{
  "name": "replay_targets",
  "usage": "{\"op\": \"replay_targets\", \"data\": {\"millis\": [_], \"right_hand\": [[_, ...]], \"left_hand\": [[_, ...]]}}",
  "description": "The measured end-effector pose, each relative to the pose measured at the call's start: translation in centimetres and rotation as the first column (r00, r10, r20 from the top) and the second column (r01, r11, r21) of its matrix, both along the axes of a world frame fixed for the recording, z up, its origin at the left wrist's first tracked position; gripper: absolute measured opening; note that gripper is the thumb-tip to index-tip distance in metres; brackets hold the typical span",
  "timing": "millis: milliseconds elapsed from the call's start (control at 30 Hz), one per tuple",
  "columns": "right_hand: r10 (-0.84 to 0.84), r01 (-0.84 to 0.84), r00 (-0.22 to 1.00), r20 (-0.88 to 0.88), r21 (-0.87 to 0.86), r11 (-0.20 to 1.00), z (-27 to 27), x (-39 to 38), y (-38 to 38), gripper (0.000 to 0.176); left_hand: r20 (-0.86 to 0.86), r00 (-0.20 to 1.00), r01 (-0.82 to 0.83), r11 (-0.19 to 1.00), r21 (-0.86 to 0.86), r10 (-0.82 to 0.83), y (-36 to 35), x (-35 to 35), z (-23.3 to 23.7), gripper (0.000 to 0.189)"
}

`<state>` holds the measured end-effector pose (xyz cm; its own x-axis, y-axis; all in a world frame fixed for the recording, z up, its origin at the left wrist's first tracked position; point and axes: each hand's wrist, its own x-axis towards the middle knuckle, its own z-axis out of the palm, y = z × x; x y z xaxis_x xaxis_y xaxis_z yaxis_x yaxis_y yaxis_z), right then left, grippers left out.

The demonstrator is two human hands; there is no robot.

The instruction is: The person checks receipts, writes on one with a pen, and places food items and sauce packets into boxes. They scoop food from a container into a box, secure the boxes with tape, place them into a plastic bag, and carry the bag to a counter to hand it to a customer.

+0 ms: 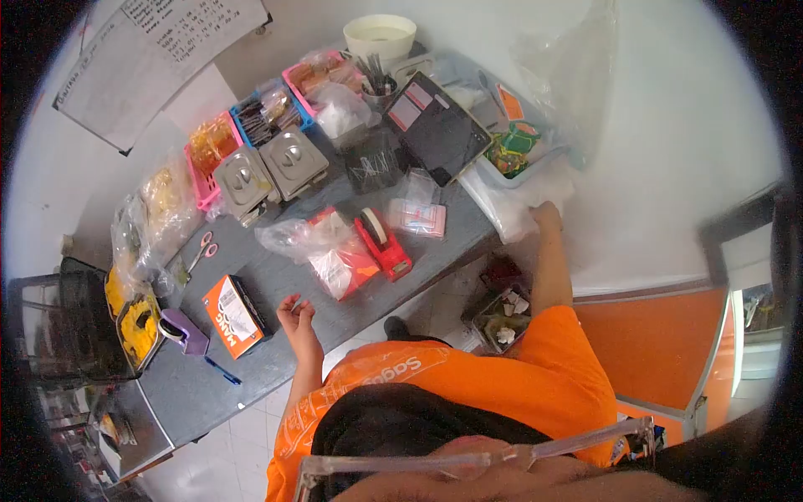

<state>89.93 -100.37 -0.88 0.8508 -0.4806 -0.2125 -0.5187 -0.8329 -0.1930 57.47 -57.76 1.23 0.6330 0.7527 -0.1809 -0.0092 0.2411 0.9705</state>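
The box beside the left fingers is glossy cardboard, on a matt table; beyond them are a crinkly plastic bag and shiny metal tins.

Small shop counter. The grey counter carries a red tape dispenser, staple box, lidded steel containers and baskets of bagged goods. A handwritten sheet hangs on the far wall.

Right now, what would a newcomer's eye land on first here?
The red tape dispenser in the middle of the grey table stands out first, beside a bagged red packet. Along the far edge sit a pink basket, a blue basket and two lidded steel containers. The left hand is open near an orange box; the right hand touches a white bag at the table's end.
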Motion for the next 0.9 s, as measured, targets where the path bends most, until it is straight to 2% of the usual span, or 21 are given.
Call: {"op": "replay_targets", "data": {"millis": [133, 200, 300, 333, 400, 433, 500, 633, 700, 733, 800, 833, 900], "right_hand": [[-0.005, 0.002, 0.999, 0.054, 0.062, 0.998, -2.0, 0.8, 0.5, 0.037], [-0.068, 0.064, 0.996, 0.056, 0.074, 0.995, -1.5, 0.3, 1.1, 0.042], [-0.17, 0.164, 0.984, 0.055, 0.096, 0.982, -0.7, -0.4, 2.1, 0.05], [-0.166, 0.16, 0.985, 0.056, 0.097, 0.982, -2.1, 0.6, 1.4, 0.05], [-0.059, 0.057, 0.994, -0.096, -0.015, 0.998, -6.9, 3.6, -1.4, 0.065], [-0.054, 0.053, 0.994, -0.095, -0.016, 0.998, -5.9, 2.9, -0.8, 0.065], [-0.181, 0.163, 0.981, 0.066, 0.215, 0.963, -2.3, 1.0, 1.3, 0.062], [-0.199, 0.169, 0.965, 0.171, 0.175, 0.97, -6.4, 3.7, -2.3, 0.066], [-0.344, 0.248, 0.892, 0.293, 0.318, 0.915, -7.0, 3.5, -2.7, 0.053], [-0.345, 0.249, 0.892, 0.292, 0.319, 0.914, -6.6, 3.3, -2.7, 0.053], [-0.327, 0.216, 0.895, 0.303, 0.347, 0.913, -4.7, 2.8, -3.2, 0.034], [-0.331, 0.22, 0.893, 0.305, 0.347, 0.912, -3.1, 2.3, -3.0, 0.034], [-0.501, 0.152, 0.642, 0.58, 0.545, 0.825, 0.7, 1.2, -1.1, 0.031]], "left_hand": [[0.018, 1.0, 0.026, 0.999, 0.028, -0.026, -0.4, -0.6, 0.2, 0.033], [0.013, 1.0, 0.024, 0.998, 0.051, -0.025, -0.4, -0.9, 0.3, 0.032], [0.095, 0.994, 0.046, 0.996, 0.074, -0.053, -0.1, -1.6, 0.0, 0.031], [0.086, 0.995, 0.052, 0.995, 0.082, -0.059, 0.1, -2.1, -0.4, 0.03], [0.075, 0.995, 0.055, 0.995, 0.087, -0.062, 0.3, -2.6, -0.4, 0.03], [0.043, 0.998, 0.031, 0.997, 0.076, -0.035, 0.3, -2.8, 0.0, 0.03], [0.014, 1.0, -0.004, 0.998, 0.066, 0.003, 0.4, -3.1, 0.1, 0.029], [0.034, 0.999, -0.009, 0.999, 0.052, 0.007, 0.7, -3.6, 0.2, 0.028], [0.02, 1.0, -0.001, 0.999, 0.052, 0.0, 0.9, -3.8, 0.5, 0.028], [0.034, 0.999, 0.009, 0.998, 0.058, -0.011, 0.9, -3.9, 0.6, 0.027], [0.049, 0.998, 0.027, 0.998, 0.061, -0.03, 1.0, -4.1, 0.6, 0.026], [0.05, 0.998, 0.031, 0.998, 0.058, -0.034, 1.2, -4.2, 0.5, 0.026], [0.057, 0.998, 0.033, 0.998, 0.058, -0.036, 1.4, -4.4, 0.5, 0.025]]}}
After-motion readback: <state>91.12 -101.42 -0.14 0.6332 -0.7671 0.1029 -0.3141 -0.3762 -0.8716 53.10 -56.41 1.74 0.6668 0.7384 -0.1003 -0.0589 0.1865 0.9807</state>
